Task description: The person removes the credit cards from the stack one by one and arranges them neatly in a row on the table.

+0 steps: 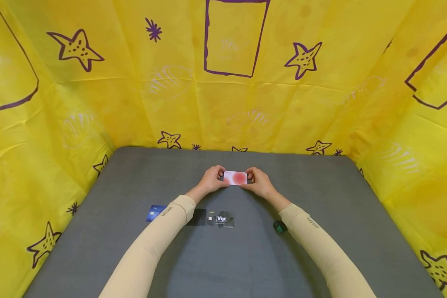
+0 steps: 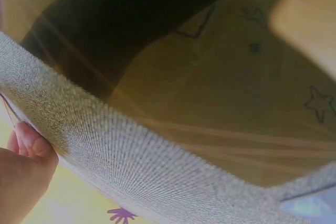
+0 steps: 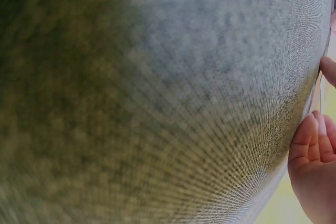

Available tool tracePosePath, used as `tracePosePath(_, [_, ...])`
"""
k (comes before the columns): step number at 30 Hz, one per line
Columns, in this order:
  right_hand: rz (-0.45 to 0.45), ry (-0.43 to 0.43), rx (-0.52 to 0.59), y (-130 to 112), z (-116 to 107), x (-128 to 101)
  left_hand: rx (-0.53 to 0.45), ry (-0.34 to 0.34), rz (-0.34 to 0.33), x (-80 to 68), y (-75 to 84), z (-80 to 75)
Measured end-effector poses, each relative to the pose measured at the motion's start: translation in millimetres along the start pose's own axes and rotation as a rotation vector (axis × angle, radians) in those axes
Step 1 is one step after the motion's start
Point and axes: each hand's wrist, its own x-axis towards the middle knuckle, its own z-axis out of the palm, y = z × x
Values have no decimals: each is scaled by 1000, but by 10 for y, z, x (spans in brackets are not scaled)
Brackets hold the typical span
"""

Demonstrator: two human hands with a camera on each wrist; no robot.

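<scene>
Here the flat white plastic card with a red disc [image 1: 235,178] lies beyond the black Vip card [image 1: 221,219], long axis left-right; left hand [image 1: 213,180] and right hand [image 1: 257,183] pinch its short ends.

"Vip" is read in white on the black card [image 1: 221,219] lying on the grey mat; smaller print under it too small to tell. Small dark lettering is seen on both beige sleeves [image 1: 167,211], not legible. Print on the blue card [image 1: 155,212] & the white/red card [image 1: 235,178] can't be made out.
</scene>
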Motion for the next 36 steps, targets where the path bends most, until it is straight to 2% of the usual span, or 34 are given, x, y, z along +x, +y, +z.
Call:
tracePosePath(16, [-33,-1,2,-16,6,-18,-19,4,-21,-1,2,36])
tracePosePath(36, [-33,5,19,-66,16,-62,-68,22,16,-87,39,-5])
